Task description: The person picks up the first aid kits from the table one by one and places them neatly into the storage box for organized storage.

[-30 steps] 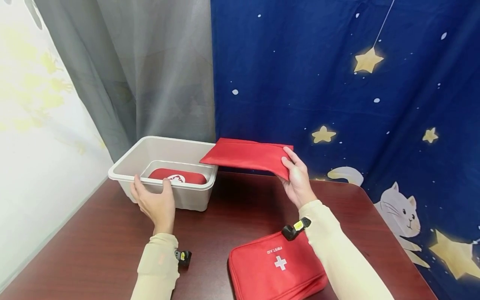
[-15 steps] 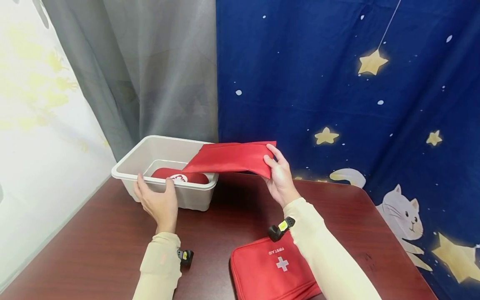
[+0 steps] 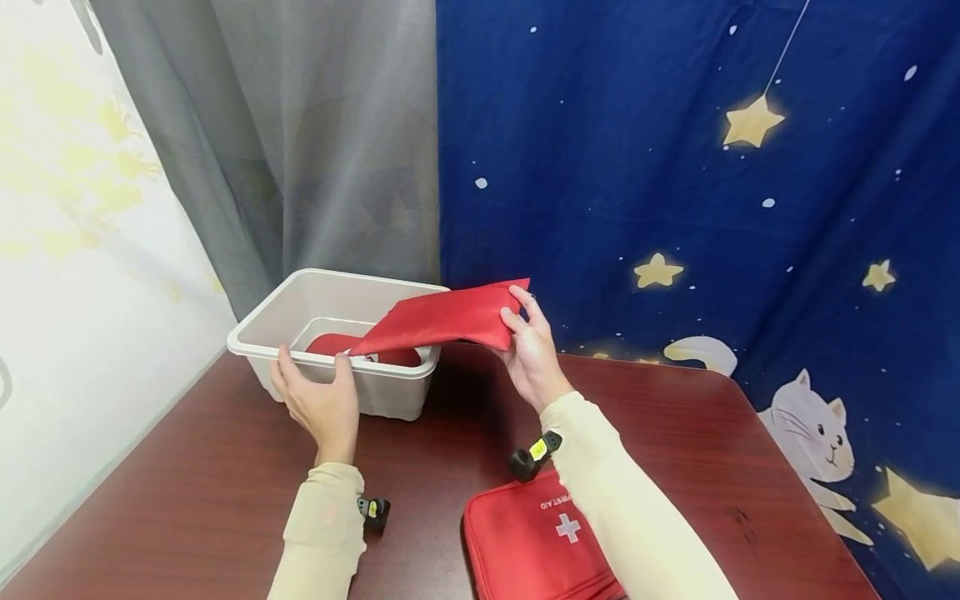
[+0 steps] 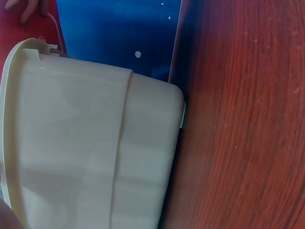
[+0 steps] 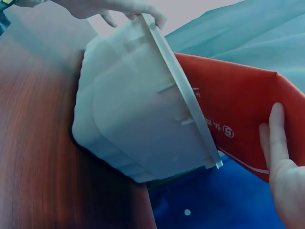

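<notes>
A flat red fabric pouch [image 3: 442, 315] slants down to the left, its far end over and partly inside a light grey plastic bin [image 3: 392, 395]. My right hand [image 3: 531, 357] pinches the pouch's right end between thumb and fingers. White printing shows on the pouch's underside [image 5: 248, 102] in the right wrist view. At the bin's near side, my left hand [image 3: 324, 410] grips the rim, fingers over the edge. On the bin floor lies a red case [image 3: 403, 358] with a white emblem, partly covered by the pouch. The left wrist view mostly shows the bin's outer wall [image 4: 71, 124].
A red first aid bag [image 3: 517, 537] with a white cross lies on the dark wooden table [image 3: 420, 508], partly under my right forearm. Behind the table hang a grey curtain [image 3: 360, 142] and a blue star-patterned curtain [image 3: 600, 167]. A white wall [image 3: 90, 333] borders the left.
My right hand has moved left with the red pouch, whose left end has dipped from above the bin's right rim into the bin. The left hand has stayed on the rim.
</notes>
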Demonstrator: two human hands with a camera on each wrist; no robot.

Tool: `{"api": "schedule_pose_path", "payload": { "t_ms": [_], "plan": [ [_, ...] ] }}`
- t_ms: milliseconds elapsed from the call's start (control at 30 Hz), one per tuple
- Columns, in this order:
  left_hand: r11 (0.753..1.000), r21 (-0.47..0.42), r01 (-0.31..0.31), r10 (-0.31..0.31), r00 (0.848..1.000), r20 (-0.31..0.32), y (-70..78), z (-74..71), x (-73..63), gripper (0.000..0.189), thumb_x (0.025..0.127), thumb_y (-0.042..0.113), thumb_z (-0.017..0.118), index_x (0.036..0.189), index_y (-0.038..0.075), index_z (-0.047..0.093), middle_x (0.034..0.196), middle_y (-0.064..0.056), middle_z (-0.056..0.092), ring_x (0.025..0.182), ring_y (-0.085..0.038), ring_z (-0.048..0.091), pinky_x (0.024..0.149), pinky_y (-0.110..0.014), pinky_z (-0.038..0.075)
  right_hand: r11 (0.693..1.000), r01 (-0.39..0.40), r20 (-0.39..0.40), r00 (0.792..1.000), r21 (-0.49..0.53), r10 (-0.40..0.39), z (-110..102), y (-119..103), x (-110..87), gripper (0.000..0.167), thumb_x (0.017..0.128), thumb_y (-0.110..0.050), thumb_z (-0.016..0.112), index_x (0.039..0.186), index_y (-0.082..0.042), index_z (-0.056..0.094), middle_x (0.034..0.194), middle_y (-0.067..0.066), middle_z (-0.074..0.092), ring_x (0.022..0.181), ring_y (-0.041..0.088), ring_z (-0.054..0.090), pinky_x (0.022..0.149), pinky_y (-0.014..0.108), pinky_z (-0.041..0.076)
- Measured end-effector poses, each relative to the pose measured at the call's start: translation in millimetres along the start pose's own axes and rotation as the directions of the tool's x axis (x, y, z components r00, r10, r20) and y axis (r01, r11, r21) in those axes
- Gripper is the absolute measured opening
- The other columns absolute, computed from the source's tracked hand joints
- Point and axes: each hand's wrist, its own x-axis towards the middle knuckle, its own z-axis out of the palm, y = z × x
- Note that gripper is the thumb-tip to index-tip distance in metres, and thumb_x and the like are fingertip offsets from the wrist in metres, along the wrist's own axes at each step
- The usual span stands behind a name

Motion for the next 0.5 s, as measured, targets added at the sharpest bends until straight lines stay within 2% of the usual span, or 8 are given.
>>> {"api": "schedule_pose_path", "payload": {
  "t_ms": [167, 300, 400, 500],
  "plan": [
    [1.000, -0.003, 0.000, 0.001, 1.000, 0.004, -0.3, -0.1, 0.0, 0.077, 0.087, 0.033, 0.070, 0.153, 0.014, 0.037, 0.156, -0.005, 0.032, 0.140, -0.022, 0.033, 0.115, -0.049, 0.025, 0.999, -0.029, 0.022, 0.999, -0.031, 0.030, 5, 9, -1.3, 0.065, 0.102, -0.006, 0.049, 0.159, -0.022, 0.022, 0.146, 0.017, 0.045, 0.118, 0.034, 0.060, 0.091, 0.040, 0.052],
    [1.000, -0.004, 0.010, -0.010, 1.000, 0.011, -1.1, -0.1, 0.9, 0.077, 0.087, 0.034, 0.069, 0.154, 0.014, 0.036, 0.157, -0.004, 0.031, 0.140, -0.022, 0.032, 0.115, -0.049, 0.025, 0.997, -0.053, 0.032, 0.998, -0.049, 0.054, 6, 13, -1.6, 0.075, 0.099, -0.003, 0.052, 0.161, -0.022, 0.014, 0.144, 0.019, 0.047, 0.106, 0.027, 0.067, 0.096, 0.044, 0.049],
    [1.000, -0.004, 0.015, -0.015, 1.000, 0.014, -1.5, -0.1, 1.3, 0.077, 0.087, 0.033, 0.069, 0.154, 0.014, 0.036, 0.157, -0.004, 0.030, 0.140, -0.022, 0.032, 0.116, -0.049, 0.024, 0.997, -0.064, 0.030, 0.997, -0.050, 0.065, 7, 16, -1.1, 0.077, 0.098, 0.000, 0.052, 0.161, -0.018, 0.011, 0.145, 0.022, 0.047, 0.096, 0.021, 0.069, 0.096, 0.044, 0.049],
    [1.000, -0.002, 0.016, -0.016, 1.000, 0.015, -1.7, -0.2, 1.3, 0.077, 0.087, 0.034, 0.069, 0.154, 0.015, 0.036, 0.157, -0.004, 0.030, 0.141, -0.023, 0.032, 0.115, -0.050, 0.024, 0.994, -0.076, 0.035, 0.996, -0.077, 0.079, 7, 18, -1.7, 0.073, 0.098, 0.000, 0.052, 0.160, -0.012, 0.013, 0.147, 0.022, 0.045, 0.099, 0.024, 0.069, 0.094, 0.044, 0.050]
  ]
}}
